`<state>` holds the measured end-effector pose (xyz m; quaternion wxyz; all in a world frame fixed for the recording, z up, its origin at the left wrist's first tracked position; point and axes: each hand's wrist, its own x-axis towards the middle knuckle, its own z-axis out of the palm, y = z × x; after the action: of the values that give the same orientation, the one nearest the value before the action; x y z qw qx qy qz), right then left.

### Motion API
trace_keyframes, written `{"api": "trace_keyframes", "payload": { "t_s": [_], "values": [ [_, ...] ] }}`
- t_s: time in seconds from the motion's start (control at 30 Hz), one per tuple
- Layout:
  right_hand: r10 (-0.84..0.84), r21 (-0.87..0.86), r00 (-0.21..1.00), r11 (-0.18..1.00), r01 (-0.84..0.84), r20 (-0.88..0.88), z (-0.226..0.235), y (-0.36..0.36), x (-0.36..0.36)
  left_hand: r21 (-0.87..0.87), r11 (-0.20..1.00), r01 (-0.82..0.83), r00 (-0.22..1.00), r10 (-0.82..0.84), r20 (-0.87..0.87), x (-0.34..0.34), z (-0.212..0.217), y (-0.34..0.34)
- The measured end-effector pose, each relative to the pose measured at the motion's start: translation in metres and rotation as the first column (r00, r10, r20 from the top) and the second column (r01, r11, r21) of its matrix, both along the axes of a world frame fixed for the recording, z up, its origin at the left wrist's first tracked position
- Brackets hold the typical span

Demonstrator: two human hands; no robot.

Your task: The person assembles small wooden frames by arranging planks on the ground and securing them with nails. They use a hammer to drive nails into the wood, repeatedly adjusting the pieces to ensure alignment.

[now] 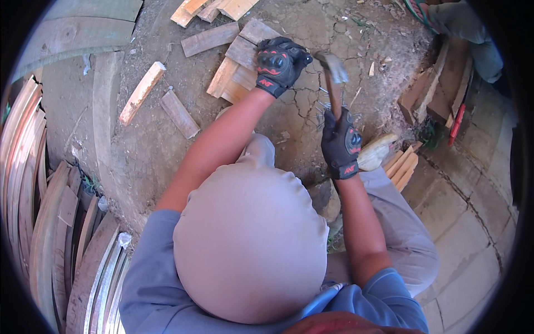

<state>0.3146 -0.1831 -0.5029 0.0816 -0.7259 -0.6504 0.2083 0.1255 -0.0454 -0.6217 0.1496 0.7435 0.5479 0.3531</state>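
My left hand [278, 64], in a black glove with red marks, is closed over the right end of some short wooden boards [243, 53]. Its fingertips curl out of sight, so whatever they pinch cannot be made out. In my right hand [341, 143], gloved alike, is a hammer [334, 92], gripped by its wooden handle. The metal head is slightly blurred and stands just right of my left hand, apart from it. Several loose nails [322, 106] lie on the ground beside the handle.
Loose wood pieces [141, 93] and another short board [179, 113] lie on cracked dirt. Long stacked planks [53, 222] line the left. A rounded pale cloth-covered shape [250, 239] fills the near middle. Upper right, a person's leg [461, 25] is near timber and a red tool [457, 123].
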Motion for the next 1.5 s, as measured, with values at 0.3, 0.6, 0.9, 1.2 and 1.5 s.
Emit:
{"api": "trace_keyframes", "payload": {
  "t_s": [0.3,0.6,0.9,1.2,1.5],
  "values": [
    [-0.023,-0.018,1.000,1.000,0.023,-0.011,-0.019,-0.003,-0.001,-0.111,0.994,0.001,0.996,-0.011,-0.091,0.000,0.007,0.001],
    [-0.098,0.006,0.976,0.995,0.102,-0.197,-0.018,-0.022,0.003,-0.220,0.950,0.220,0.934,-0.270,-0.233,-0.038,0.039,0.002],
    [-0.193,0.015,0.946,0.979,0.204,-0.262,-0.029,-0.004,0.009,-0.149,0.969,0.199,0.884,-0.243,-0.400,-0.043,0.022,0.017],
    [-0.218,-0.056,0.954,0.976,0.211,-0.208,-0.014,0.008,-0.021,-0.230,0.972,0.040,0.857,-0.152,-0.492,-0.027,0.039,0.020],
    [-0.414,-0.220,0.864,0.906,0.361,-0.286,-0.018,-0.002,-0.023,-0.377,0.879,0.293,0.789,-0.445,-0.423,-0.035,0.041,0.050]
  ]
}}
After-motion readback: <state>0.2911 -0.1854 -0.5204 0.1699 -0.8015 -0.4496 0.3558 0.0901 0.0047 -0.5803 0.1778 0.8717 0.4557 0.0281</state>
